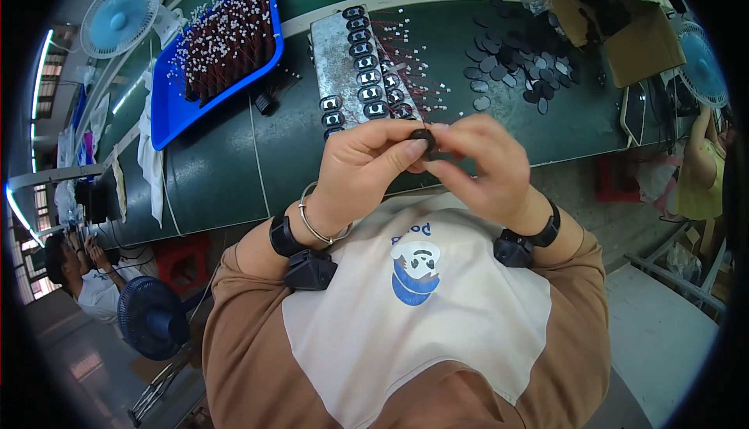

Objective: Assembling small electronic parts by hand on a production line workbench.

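Black part (424,137): small, rounded, dark, faintly glossy; fingers hide finer detail.
Place: between both hands, twelve o'clock from the white shirt front (343,327).
Left hand (357,170): thumb and forefinger clamped on it.
Right hand (488,165): fingertips at its three-o'clock side; cannot tell whether clamped.
Metal block (332,54): eleven o'clock from it.

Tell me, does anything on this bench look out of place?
One thing: a small dark wired piece lies on the green table outside the blue tray, apart from the wired parts packed inside. It looks stray, though possibly set there deliberately.
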Demonstrator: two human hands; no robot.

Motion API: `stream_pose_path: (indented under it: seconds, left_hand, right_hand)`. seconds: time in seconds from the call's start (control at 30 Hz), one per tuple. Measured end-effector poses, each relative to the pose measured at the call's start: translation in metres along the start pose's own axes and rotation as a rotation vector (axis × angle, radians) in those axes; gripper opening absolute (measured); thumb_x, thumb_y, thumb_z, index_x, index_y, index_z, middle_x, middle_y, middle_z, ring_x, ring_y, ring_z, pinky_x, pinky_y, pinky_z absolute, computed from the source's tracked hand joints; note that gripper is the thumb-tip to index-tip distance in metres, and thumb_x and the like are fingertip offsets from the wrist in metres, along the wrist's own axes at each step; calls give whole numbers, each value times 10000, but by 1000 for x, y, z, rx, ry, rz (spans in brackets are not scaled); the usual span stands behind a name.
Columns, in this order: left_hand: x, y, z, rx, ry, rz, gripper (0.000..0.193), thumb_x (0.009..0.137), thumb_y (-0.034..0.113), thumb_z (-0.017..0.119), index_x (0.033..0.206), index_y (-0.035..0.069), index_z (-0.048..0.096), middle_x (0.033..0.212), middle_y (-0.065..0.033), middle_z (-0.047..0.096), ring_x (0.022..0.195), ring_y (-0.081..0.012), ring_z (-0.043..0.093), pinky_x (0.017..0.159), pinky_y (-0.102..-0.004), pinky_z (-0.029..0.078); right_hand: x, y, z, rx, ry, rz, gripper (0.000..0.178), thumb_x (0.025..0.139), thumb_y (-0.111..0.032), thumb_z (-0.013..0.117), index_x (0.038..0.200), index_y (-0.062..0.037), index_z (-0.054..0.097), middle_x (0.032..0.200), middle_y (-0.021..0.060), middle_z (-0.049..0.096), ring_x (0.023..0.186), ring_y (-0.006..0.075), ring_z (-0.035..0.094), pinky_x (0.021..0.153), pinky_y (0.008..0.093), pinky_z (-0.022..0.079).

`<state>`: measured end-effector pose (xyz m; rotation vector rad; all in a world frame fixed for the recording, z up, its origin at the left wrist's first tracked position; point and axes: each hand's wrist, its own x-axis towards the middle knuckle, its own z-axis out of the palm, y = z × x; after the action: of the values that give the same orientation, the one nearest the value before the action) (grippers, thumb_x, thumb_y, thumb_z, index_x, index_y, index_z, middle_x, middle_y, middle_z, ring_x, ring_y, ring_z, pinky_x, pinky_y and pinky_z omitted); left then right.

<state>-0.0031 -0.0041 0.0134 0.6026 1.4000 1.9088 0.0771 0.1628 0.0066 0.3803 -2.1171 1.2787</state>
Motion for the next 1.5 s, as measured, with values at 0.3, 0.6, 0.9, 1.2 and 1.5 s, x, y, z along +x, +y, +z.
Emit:
stream_pose_path:
  seconds: [0.3,0.6,0.9,1.2,1.5]
  left_hand:
    - [-3,-5,-1,136,33,203,169,839,-36,605,1007,-41,598,951,-88,648,842,-113,622,745,-225,518]
    - [1,-7,-5,354,-32,352,146,820,-43,624,959,-30,582,905,-80,636,825,-108,631,722,-217,517]
    - [-1,-4,-5,430,-21,251,95,840,-26,597,927,-23,558,848,-63,637,771,-105,640,666,-219,516]
    - [-7,-7,-4,-16,-95,34,138,861,-40,563,984,-30,502,855,-89,598,745,-123,613,652,-224,519]
    - [-21,22,-71,508,260,333,145,831,-31,605,974,-19,589,801,-43,613,706,-72,571,590,-210,461]
  right_hand:
    - [9,6,-4,72,-68,57,257,737,-37,716,966,15,610,817,95,583,646,166,538,536,260,425]
    - [9,14,1,-11,-52,-151,148,762,-54,693,848,6,588,764,101,571,621,204,525,552,279,422]
    - [13,9,-2,93,-114,30,106,798,-69,656,798,-9,569,740,94,556,612,195,512,529,283,400]
    - [3,10,9,101,-36,-30,156,768,-110,689,805,-22,565,685,83,553,567,212,519,505,307,423]
    - [16,15,-19,25,-109,27,166,822,-136,649,867,5,575,787,108,576,667,219,548,590,289,439]
